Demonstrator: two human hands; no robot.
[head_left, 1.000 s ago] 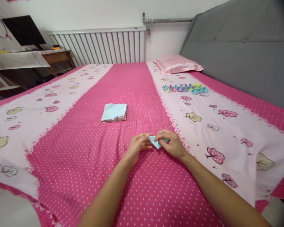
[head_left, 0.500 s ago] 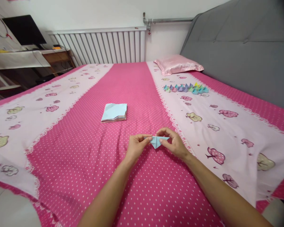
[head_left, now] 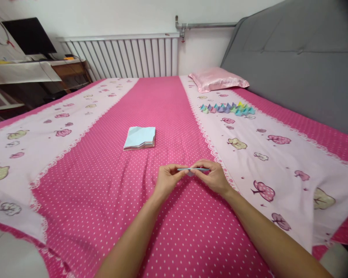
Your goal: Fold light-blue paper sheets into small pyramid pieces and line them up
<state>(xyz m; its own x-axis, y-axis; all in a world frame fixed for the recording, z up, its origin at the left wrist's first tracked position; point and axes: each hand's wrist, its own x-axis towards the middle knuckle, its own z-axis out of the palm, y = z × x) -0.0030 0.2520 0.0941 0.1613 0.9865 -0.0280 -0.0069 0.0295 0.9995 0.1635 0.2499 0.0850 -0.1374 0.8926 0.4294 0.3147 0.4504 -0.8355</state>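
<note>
My left hand (head_left: pixel 167 180) and my right hand (head_left: pixel 212 177) both pinch a small folded light-blue paper piece (head_left: pixel 193 169), held just above the pink dotted bedspread (head_left: pixel 110 185). The paper shows edge-on as a thin flat strip between my fingertips. A stack of square paper sheets (head_left: pixel 140 138), light blue on top, lies further back to the left. A row of small folded paper shapes (head_left: pixel 227 108) in blue, purple, green and yellow lies at the back right, in front of a pink pillow (head_left: pixel 217 79).
A grey padded headboard (head_left: pixel 295 58) runs along the right side of the bed. A white radiator (head_left: pixel 124 57) lines the far wall. At the far left stand a desk and a dark monitor (head_left: pixel 29 36). Floor shows at the lower left corner.
The folded paper has tilted from a visible triangle to a flat, edge-on strip between my fingers. My hands stay in almost the same place.
</note>
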